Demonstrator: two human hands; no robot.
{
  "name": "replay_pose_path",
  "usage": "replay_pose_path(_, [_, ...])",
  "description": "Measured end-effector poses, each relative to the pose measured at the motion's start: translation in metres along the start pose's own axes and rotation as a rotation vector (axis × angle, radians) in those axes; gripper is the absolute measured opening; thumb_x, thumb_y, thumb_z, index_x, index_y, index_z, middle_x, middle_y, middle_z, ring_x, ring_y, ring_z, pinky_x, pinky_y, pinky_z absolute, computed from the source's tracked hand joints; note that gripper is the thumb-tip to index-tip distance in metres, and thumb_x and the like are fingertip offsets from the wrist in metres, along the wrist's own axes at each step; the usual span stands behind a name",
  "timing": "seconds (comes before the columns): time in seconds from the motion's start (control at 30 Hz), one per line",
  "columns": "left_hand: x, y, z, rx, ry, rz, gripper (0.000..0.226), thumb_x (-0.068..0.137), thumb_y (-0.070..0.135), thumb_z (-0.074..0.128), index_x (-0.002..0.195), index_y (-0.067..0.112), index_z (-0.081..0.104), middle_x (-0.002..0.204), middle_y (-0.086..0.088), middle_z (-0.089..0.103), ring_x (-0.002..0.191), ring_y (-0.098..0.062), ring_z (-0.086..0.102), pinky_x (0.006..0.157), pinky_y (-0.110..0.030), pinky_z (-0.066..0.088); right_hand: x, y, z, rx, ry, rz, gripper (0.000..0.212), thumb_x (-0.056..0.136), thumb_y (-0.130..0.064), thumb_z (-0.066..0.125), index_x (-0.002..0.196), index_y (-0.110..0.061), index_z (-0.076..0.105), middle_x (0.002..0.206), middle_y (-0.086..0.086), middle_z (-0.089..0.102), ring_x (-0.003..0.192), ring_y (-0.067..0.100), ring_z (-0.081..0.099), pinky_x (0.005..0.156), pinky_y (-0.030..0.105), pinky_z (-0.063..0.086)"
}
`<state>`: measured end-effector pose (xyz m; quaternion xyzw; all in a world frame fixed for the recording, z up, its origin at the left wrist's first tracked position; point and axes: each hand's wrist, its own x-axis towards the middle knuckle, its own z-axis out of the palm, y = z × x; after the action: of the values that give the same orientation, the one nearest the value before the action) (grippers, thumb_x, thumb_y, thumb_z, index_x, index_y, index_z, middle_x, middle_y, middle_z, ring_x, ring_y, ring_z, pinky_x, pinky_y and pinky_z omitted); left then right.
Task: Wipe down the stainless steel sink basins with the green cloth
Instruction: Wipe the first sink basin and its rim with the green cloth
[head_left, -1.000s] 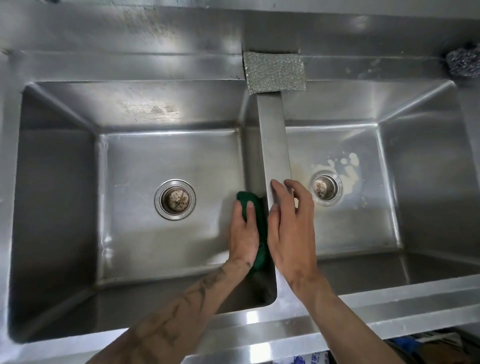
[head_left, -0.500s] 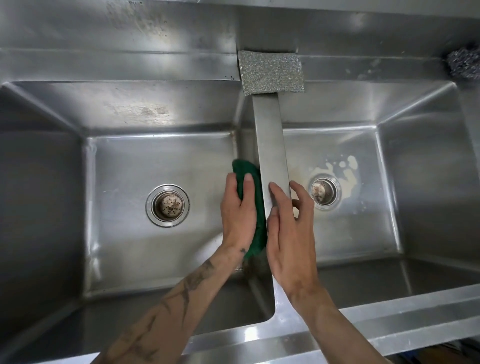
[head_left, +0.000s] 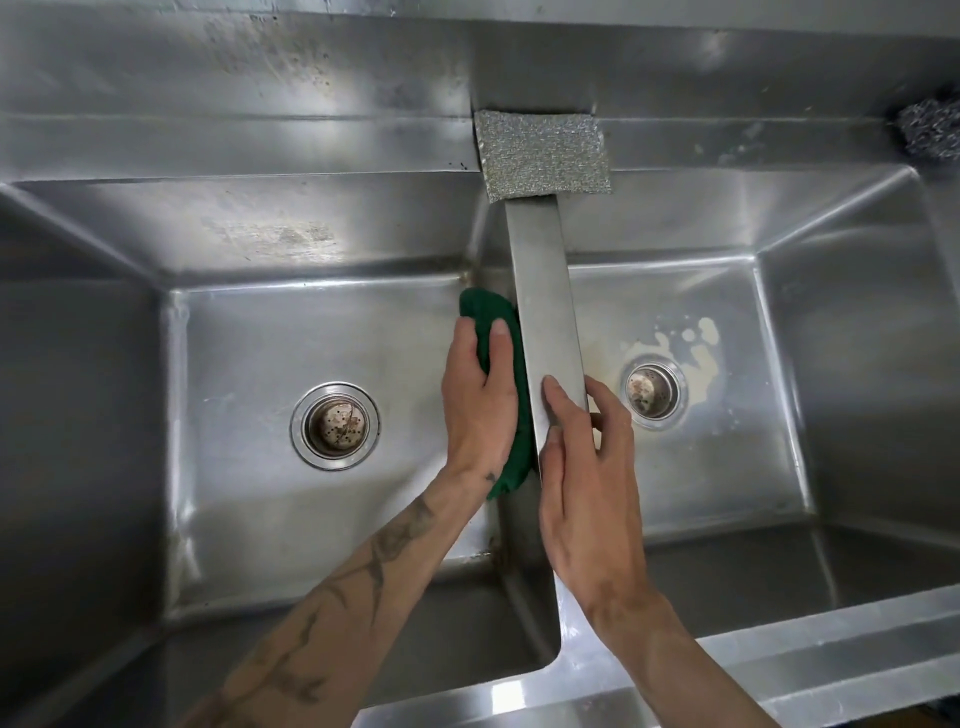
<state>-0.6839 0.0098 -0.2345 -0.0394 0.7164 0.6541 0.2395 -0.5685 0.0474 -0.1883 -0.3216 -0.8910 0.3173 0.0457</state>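
A stainless steel double sink fills the view, with a left basin (head_left: 249, 364) and a right basin (head_left: 727, 467) split by a narrow divider (head_left: 543, 291). My left hand (head_left: 480, 400) presses the green cloth (head_left: 488, 312) flat against the left basin's right wall, just under the divider's edge. The cloth shows above my fingers and below my wrist. My right hand (head_left: 587, 483) rests on top of the divider, fingers spread over it and holding nothing.
A silver mesh scouring pad (head_left: 543, 156) lies on the back ledge at the divider's far end. A dark steel-wool ball (head_left: 930, 130) sits at the back right corner. Each basin has a round drain strainer (head_left: 335, 426); pale residue (head_left: 696, 343) surrounds the right drain (head_left: 652, 389).
My left hand has slid the green cloth along the divider wall away from me, toward the back of the left basin. My right hand has stayed on the divider.
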Motion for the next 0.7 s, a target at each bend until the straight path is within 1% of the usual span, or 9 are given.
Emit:
replay_pose_path(0.13, [0.017,-0.020,0.006,0.055,0.039,-0.088,0.028,0.112,0.045,0.041,0.092,0.027,0.049,0.095,-0.004,0.065,0.089,-0.022,0.064,0.087,-0.044,0.056,0.000,-0.001,0.000,-0.017,0.013,0.000,0.055,0.105,-0.041,0.023,0.153,-0.028,0.045,0.162,0.005,0.026,0.142,0.027,0.044,0.103,0.049,0.056])
replay_pose_path(0.23, [0.029,-0.038,0.007,0.160,0.010,-0.221,0.030,0.112,0.046,0.038,0.095,0.025,0.050,0.101,-0.008,0.066,0.096,-0.028,0.065,0.096,-0.057,0.054,0.000,-0.001,0.001,-0.030,0.018,-0.002,0.053,0.105,-0.041,0.023,0.152,-0.029,0.046,0.161,0.006,0.027,0.142,0.028,0.044,0.105,0.051,0.054])
replay_pose_path(0.3, [0.030,-0.030,0.005,0.182,-0.002,-0.236,0.030,0.113,0.046,0.037,0.100,0.022,0.052,0.102,-0.006,0.067,0.097,-0.026,0.066,0.097,-0.055,0.054,0.000,-0.001,0.000,-0.028,0.023,-0.004,0.053,0.105,-0.040,0.023,0.152,-0.029,0.046,0.161,0.006,0.027,0.141,0.030,0.045,0.104,0.053,0.054])
replay_pose_path(0.37, [0.026,-0.016,0.004,0.137,0.001,-0.144,0.029,0.113,0.044,0.039,0.104,0.020,0.053,0.100,-0.003,0.068,0.095,-0.021,0.066,0.093,-0.047,0.056,0.000,-0.001,0.000,-0.033,0.023,-0.011,0.053,0.105,-0.040,0.022,0.152,-0.028,0.045,0.162,0.007,0.027,0.142,0.032,0.044,0.102,0.053,0.055])
replay_pose_path(0.5, [0.027,0.000,0.005,0.041,0.010,-0.007,0.026,0.113,0.040,0.043,0.095,0.023,0.050,0.093,-0.003,0.064,0.085,-0.014,0.061,0.079,-0.032,0.051,0.000,-0.001,0.000,-0.054,0.023,-0.024,0.055,0.105,-0.040,0.021,0.153,-0.027,0.044,0.161,0.009,0.027,0.143,0.034,0.044,0.102,0.054,0.055])
replay_pose_path(0.57, [0.041,-0.014,0.009,0.085,0.030,-0.036,0.025,0.113,0.041,0.041,0.094,0.026,0.049,0.096,-0.003,0.064,0.089,-0.016,0.061,0.084,-0.035,0.051,0.000,-0.001,0.000,-0.060,0.027,-0.026,0.054,0.105,-0.039,0.022,0.152,-0.026,0.045,0.159,0.010,0.028,0.140,0.035,0.046,0.100,0.053,0.055])
replay_pose_path(0.6, [0.050,-0.024,0.011,0.119,0.032,-0.070,0.025,0.113,0.042,0.040,0.098,0.026,0.050,0.100,-0.004,0.064,0.094,-0.020,0.063,0.090,-0.041,0.054,0.000,-0.001,0.000,-0.063,0.032,-0.028,0.053,0.105,-0.038,0.024,0.152,-0.026,0.046,0.159,0.010,0.030,0.138,0.035,0.048,0.099,0.052,0.056])
replay_pose_path(0.63, [0.059,-0.034,0.012,0.171,0.025,-0.112,0.026,0.113,0.044,0.038,0.103,0.025,0.052,0.104,-0.007,0.064,0.098,-0.025,0.064,0.095,-0.048,0.054,0.001,-0.001,0.000,-0.069,0.038,-0.031,0.052,0.106,-0.037,0.025,0.152,-0.026,0.046,0.158,0.011,0.031,0.136,0.034,0.050,0.098,0.051,0.057])
replay_pose_path(0.7, [0.074,-0.053,0.012,0.277,-0.003,-0.187,0.032,0.114,0.045,0.036,0.115,0.018,0.053,0.110,-0.012,0.065,0.101,-0.033,0.064,0.099,-0.054,0.053,0.001,0.000,0.002,-0.082,0.046,-0.041,0.050,0.106,-0.034,0.028,0.151,-0.025,0.047,0.157,0.012,0.032,0.135,0.034,0.050,0.098,0.050,0.057])
